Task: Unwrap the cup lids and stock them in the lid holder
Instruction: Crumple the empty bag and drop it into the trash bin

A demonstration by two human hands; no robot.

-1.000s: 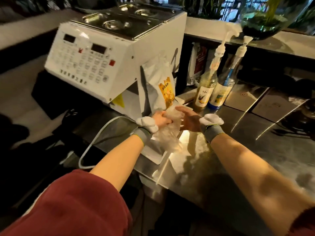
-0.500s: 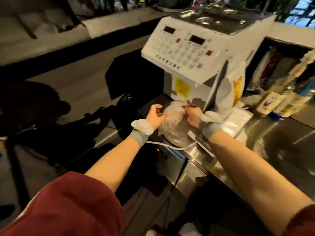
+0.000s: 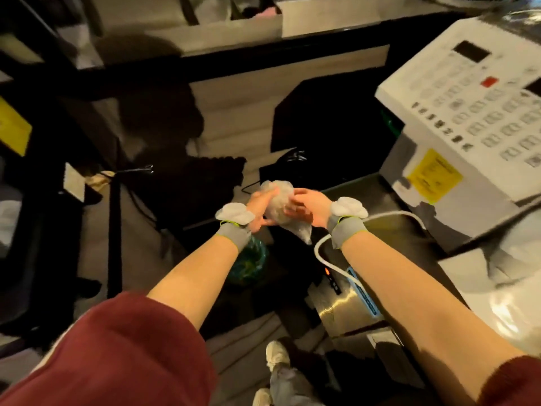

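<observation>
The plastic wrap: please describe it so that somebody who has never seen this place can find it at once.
Start at the big white machine with the keypad on the right. Left of it, past the counter's edge, the left hand and right hand meet. The plastic wrap is the crumpled clear bundle squeezed between them, the only see-through thing there.

Contents of the crumpled plastic wrap (image 3: 278, 205) cannot be made out. Keypad labels on the white machine (image 3: 468, 118), cut off at the right edge, are blurred. Left of it, the yellow sheet (image 3: 11, 128) is cropped.

Dim warm light, motion blur, deep shadows, wide-angle edge distortion
</observation>
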